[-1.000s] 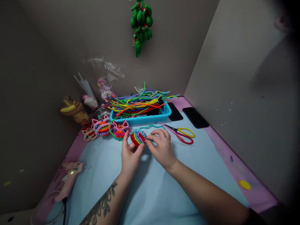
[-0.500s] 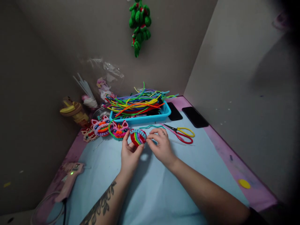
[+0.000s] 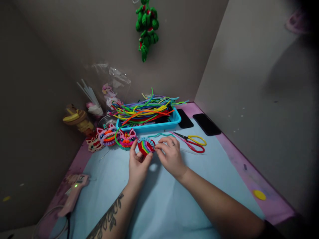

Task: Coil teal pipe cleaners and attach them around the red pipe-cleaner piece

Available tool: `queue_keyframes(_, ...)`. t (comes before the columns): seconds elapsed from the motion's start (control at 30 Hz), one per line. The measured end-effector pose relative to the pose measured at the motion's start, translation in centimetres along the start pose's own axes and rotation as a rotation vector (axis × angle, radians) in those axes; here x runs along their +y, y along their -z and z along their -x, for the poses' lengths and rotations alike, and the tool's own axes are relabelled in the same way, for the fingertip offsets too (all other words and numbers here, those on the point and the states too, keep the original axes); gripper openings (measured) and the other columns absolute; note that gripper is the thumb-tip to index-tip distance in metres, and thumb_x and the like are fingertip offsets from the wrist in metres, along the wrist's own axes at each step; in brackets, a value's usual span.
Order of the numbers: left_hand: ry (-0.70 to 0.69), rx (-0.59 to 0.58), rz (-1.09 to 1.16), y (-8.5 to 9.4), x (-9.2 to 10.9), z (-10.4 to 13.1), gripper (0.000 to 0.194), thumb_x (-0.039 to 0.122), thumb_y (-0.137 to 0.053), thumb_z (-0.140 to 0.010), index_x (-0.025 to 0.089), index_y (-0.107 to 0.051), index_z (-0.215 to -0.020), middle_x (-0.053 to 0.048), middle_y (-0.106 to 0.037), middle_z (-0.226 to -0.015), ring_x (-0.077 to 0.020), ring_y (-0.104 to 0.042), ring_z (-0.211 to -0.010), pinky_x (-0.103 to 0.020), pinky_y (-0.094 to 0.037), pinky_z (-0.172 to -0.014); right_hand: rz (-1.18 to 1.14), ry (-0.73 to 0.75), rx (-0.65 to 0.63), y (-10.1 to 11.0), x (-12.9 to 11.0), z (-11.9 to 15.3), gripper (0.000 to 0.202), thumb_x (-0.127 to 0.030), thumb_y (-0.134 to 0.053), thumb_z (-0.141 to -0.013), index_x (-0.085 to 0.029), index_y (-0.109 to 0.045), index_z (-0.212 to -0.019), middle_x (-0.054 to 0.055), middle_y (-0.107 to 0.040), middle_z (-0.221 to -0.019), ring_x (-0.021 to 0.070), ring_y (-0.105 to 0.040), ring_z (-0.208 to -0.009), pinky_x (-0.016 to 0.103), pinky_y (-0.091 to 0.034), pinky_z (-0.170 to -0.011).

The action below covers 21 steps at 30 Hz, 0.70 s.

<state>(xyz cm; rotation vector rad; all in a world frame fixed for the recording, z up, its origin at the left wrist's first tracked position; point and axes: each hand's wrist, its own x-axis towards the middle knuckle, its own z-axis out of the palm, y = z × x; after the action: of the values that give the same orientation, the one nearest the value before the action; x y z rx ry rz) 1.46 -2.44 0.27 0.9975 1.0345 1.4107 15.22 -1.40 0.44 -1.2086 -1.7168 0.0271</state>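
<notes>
My left hand (image 3: pixel 139 162) is closed on a small round pipe-cleaner piece (image 3: pixel 146 146), red with rainbow stripes and a light blue looped edge, thumb below and fingers behind. At its right edge, my right hand (image 3: pixel 170 154) pinches with thumb and forefinger. What lies between those fingertips is too small to make out; it may be the end of the blue edging. Just left of the piece rests a pink pipe-cleaner animal face (image 3: pixel 127 138), with a purple-and-orange one (image 3: pixel 108 135) beside it.
A blue tray (image 3: pixel 149 127) heaped with coloured pipe cleaners (image 3: pixel 149 109) stands at the back. Right of it lie two black phones (image 3: pixel 185 118) and scissors (image 3: pixel 191 141) with red and yellow handles. A pink glue gun (image 3: pixel 74 194) with a green light lies at left, its cable trailing.
The striped piece has turned slightly in my left hand. Both hands keep nearly the same place and grip; the whole view has shifted a little.
</notes>
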Motion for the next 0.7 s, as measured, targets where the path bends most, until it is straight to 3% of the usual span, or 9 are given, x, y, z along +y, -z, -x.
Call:
queue_keyframes(0.43, 0.013, -0.008, 0.007, -0.27, -0.34, 0.24, 0.084, 0.026, -0.073, -0.071, 0.022, -0.026, -0.141, -0.006, -0.071, -0.092, -0.0177, -0.068, -0.086, -0.032, -0.050, -0.083, 0.043, -0.023, 0.053, 0.20, -0.47, -0.18, 0.009, -0.018, -0.059, -0.083, -0.021, -0.064, -0.076, 0.006, -0.060, -0.091, 0.0226, -0.051, -0.097, 0.042, -0.038, -0.089)
queue_keyframes(0.7, 0.002, 0.078, 0.042, -0.50, 0.13, 0.37, 0.087, 0.027, -0.075, -0.069, 0.022, -0.026, -0.140, -0.002, -0.071, -0.082, -0.0160, -0.068, -0.079, -0.029, -0.052, -0.079, 0.023, 0.014, 0.081, 0.24, -0.61, 0.06, 0.012, -0.020, -0.061, -0.081, -0.021, -0.065, -0.091, 0.007, -0.060, -0.093, 0.0234, -0.052, -0.096, 0.042, -0.040, -0.088)
